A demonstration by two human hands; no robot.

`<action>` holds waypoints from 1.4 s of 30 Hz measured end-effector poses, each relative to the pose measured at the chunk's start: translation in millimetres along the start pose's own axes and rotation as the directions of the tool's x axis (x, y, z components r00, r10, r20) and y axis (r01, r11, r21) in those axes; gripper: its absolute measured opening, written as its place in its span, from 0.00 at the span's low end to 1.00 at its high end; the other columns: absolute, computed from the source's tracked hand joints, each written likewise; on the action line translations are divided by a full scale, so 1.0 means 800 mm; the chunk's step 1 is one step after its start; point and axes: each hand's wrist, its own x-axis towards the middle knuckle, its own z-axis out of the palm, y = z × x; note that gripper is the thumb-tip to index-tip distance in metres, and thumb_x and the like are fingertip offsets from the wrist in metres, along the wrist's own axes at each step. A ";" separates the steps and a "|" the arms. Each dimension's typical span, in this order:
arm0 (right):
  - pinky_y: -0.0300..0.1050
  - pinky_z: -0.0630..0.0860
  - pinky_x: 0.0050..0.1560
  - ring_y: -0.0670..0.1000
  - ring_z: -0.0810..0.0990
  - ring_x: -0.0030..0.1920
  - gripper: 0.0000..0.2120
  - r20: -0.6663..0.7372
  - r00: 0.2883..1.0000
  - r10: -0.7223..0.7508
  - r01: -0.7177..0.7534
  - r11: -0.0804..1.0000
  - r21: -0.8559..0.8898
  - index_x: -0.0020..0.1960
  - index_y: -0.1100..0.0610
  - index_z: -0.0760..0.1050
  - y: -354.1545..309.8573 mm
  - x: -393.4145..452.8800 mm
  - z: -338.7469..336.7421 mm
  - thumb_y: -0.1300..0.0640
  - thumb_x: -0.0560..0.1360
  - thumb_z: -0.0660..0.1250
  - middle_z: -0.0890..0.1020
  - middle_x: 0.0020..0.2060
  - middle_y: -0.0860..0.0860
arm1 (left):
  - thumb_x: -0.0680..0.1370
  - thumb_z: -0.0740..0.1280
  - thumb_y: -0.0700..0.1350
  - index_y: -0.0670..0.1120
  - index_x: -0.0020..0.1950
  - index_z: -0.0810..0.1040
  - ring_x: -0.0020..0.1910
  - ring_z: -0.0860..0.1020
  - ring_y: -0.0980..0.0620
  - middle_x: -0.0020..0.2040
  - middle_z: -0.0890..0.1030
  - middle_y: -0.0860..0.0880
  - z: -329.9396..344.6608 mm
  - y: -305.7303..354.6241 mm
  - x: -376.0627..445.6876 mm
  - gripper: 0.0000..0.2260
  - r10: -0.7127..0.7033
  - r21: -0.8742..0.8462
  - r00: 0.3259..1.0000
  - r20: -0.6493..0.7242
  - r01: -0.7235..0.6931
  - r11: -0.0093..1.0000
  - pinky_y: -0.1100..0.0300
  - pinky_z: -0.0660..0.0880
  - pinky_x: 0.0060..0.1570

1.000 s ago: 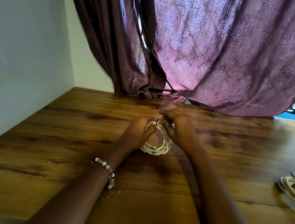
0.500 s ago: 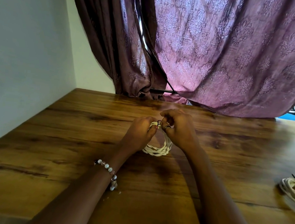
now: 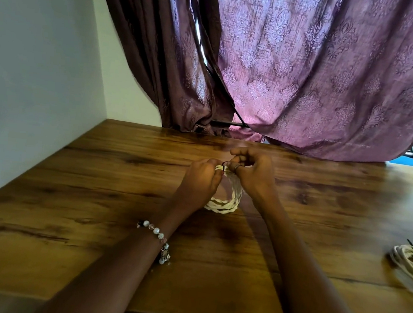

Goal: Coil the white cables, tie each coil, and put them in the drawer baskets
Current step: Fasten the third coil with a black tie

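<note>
Coil (image 3: 228, 203) tilted up; both hands (image 3: 202, 178) pinch tie (image 3: 224, 163).

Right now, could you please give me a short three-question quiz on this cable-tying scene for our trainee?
1. True or false: both hands grip the white cable coil in the middle of the wooden table.
2. Where does the second coil lie? A: near the table's right edge; B: by the wall on the left.
3. Fill in: the dark tie sits at the coil's ___ end.

Key: 1 true, left hand and right hand; 2 A; 3 far.
</note>
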 end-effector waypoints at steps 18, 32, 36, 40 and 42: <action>0.35 0.77 0.41 0.43 0.82 0.40 0.07 0.141 0.987 -0.072 0.054 0.990 0.127 0.50 0.67 0.81 0.015 0.002 -0.020 0.67 0.73 0.69 0.84 0.43 0.57 | 0.78 0.62 0.41 0.35 0.58 0.78 0.52 0.78 0.40 0.52 0.82 0.37 -0.010 0.001 -0.001 0.13 0.049 -0.013 0.998 0.027 -0.049 0.999 0.58 0.65 0.49; 0.37 0.78 0.40 0.43 0.81 0.37 0.04 0.040 0.978 -0.205 0.206 0.978 -0.037 0.46 0.60 0.84 0.023 0.005 -0.007 0.64 0.71 0.73 0.84 0.37 0.49 | 0.79 0.63 0.40 0.36 0.61 0.77 0.56 0.77 0.40 0.56 0.80 0.37 -0.004 0.001 0.000 0.13 0.015 0.002 1.000 -0.011 -0.015 1.000 0.57 0.66 0.52; 0.39 0.79 0.39 0.45 0.82 0.37 0.05 0.031 0.971 -0.237 0.238 0.971 -0.033 0.46 0.57 0.83 0.021 0.004 -0.007 0.63 0.71 0.73 0.84 0.37 0.49 | 0.79 0.62 0.40 0.36 0.61 0.77 0.56 0.77 0.40 0.57 0.80 0.37 -0.004 0.001 0.000 0.13 0.014 -0.003 1.000 -0.009 -0.014 1.000 0.58 0.66 0.53; 0.35 0.77 0.37 0.43 0.81 0.36 0.04 0.022 0.965 -0.261 0.261 0.964 -0.038 0.45 0.59 0.84 0.023 0.004 -0.005 0.63 0.70 0.74 0.84 0.36 0.48 | 0.79 0.63 0.40 0.36 0.61 0.77 0.55 0.77 0.41 0.56 0.81 0.38 -0.004 0.001 0.000 0.13 0.006 0.000 1.000 -0.006 -0.006 1.000 0.58 0.66 0.52; 0.33 0.75 0.36 0.42 0.81 0.36 0.04 0.018 0.963 -0.270 0.271 0.961 -0.046 0.44 0.59 0.84 0.023 0.004 -0.005 0.63 0.70 0.74 0.84 0.36 0.47 | 0.79 0.63 0.40 0.36 0.60 0.77 0.54 0.78 0.40 0.55 0.81 0.38 -0.005 0.001 -0.001 0.12 0.004 -0.006 1.000 -0.008 -0.004 1.000 0.57 0.67 0.52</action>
